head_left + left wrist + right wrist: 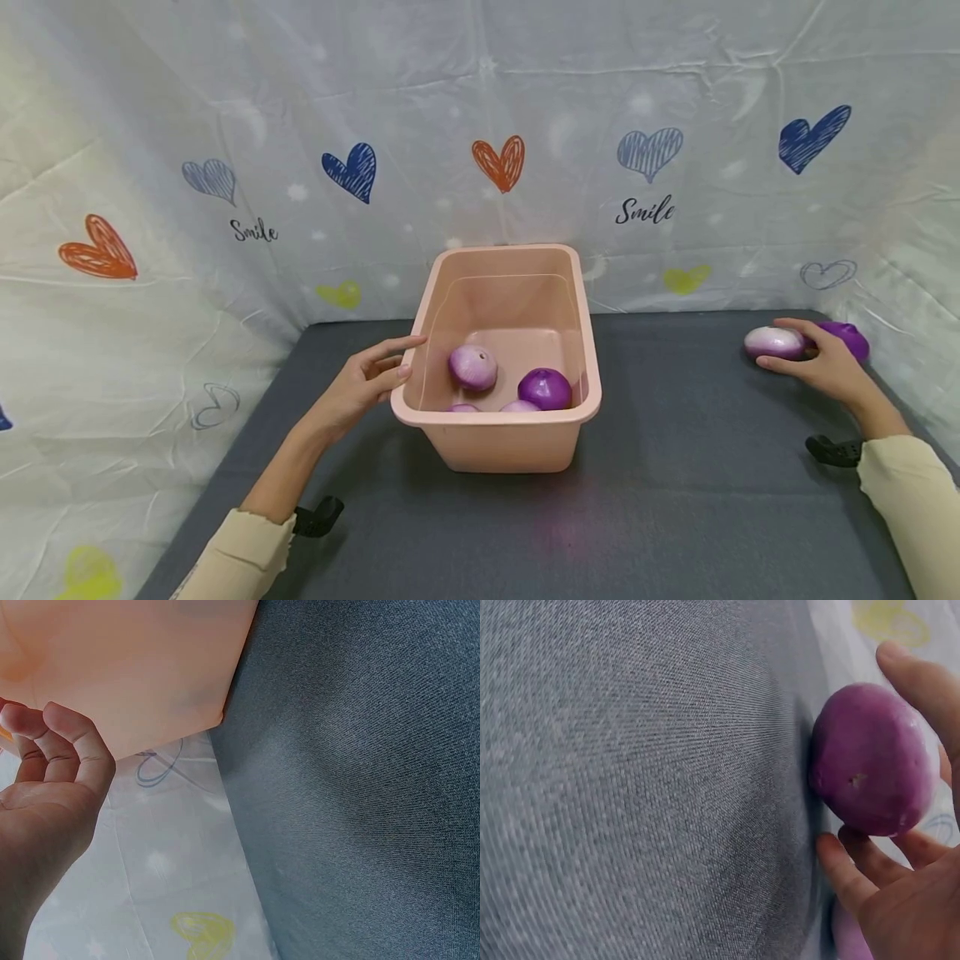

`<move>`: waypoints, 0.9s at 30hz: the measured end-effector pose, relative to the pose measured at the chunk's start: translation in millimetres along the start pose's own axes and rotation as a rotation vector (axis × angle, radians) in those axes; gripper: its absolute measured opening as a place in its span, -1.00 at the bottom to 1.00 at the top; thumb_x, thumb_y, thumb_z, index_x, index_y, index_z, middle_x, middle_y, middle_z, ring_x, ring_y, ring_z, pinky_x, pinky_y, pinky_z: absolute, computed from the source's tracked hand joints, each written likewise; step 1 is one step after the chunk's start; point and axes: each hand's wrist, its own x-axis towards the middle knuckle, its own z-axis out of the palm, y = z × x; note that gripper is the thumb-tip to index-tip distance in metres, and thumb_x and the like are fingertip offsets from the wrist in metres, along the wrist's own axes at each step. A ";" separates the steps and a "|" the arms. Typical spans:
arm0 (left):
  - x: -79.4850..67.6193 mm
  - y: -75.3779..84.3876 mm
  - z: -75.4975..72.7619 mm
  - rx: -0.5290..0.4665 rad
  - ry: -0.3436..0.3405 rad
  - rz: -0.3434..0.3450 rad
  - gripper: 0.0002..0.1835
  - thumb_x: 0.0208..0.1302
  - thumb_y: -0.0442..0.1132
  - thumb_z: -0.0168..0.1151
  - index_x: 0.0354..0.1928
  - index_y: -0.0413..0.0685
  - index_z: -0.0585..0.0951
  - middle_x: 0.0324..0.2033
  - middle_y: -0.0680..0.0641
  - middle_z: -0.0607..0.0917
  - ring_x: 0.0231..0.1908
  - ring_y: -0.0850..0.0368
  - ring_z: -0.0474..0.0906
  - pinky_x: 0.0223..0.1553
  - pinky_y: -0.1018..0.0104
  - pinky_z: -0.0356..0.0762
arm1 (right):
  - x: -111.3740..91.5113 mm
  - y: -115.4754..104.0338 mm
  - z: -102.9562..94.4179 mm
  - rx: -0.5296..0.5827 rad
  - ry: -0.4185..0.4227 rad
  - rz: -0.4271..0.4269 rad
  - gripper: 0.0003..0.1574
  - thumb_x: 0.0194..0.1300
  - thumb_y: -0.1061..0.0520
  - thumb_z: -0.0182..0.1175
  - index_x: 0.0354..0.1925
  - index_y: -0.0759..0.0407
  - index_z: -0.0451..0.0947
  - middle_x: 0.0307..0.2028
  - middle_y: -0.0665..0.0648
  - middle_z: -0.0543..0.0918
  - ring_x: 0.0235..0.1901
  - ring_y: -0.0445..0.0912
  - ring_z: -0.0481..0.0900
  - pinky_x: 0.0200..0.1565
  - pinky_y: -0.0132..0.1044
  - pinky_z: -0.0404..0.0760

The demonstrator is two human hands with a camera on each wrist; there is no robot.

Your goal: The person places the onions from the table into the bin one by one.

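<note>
A pink plastic bin [498, 442] stands in the middle of the dark cloth-covered table, with several red onions inside, among them a pale one [472, 367] and a dark purple one [545, 389]. My left hand [363, 387] holds the bin's left rim, forefinger over the edge and thumb outside; the other fingers [79, 746] curl beside the wall in the left wrist view. At the far right, my right hand [825, 367] has its thumb and fingers round a red onion [870, 757], which sits low at the table surface. Another purple onion [847, 337] lies just beyond that hand.
A white sheet printed with hearts [498, 164] and the word Smile hangs behind the table and along both sides. The bin's back is close to this sheet. Grey cloth [675, 517] covers the table between the bin and the right hand.
</note>
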 end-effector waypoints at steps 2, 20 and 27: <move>-0.4 -0.2 -0.3 0.002 0.002 -0.001 -0.49 0.54 -0.26 0.13 0.47 -0.05 0.41 0.34 -0.34 0.41 0.17 -0.05 0.52 0.00 0.14 0.58 | 1.1 1.9 0.7 0.006 0.006 -0.014 -0.17 0.31 0.06 0.44 0.38 0.37 0.34 0.24 0.49 0.42 -0.10 -0.29 0.35 -0.23 -0.62 0.34; 1.0 -2.4 -1.5 -0.015 0.003 0.001 -0.50 0.54 -0.26 0.14 0.46 -0.05 0.42 0.30 -0.39 0.43 0.13 -0.05 0.54 -0.05 0.17 0.60 | -12.9 0.9 -1.3 0.113 0.082 -0.103 -0.30 0.24 0.27 0.47 0.30 0.29 0.48 0.02 -0.27 0.49 -0.10 -0.41 0.45 -0.16 -0.64 0.40; 2.4 -3.9 -2.0 -0.022 0.000 0.007 -0.51 0.52 -0.28 0.16 0.44 -0.05 0.45 0.31 -0.39 0.43 0.15 -0.04 0.53 -0.01 0.14 0.57 | -21.8 -9.9 -4.8 0.121 0.093 -0.096 -0.29 0.24 0.27 0.46 0.32 0.29 0.48 0.05 -0.32 0.48 -0.05 -0.36 0.41 -0.09 -0.67 0.35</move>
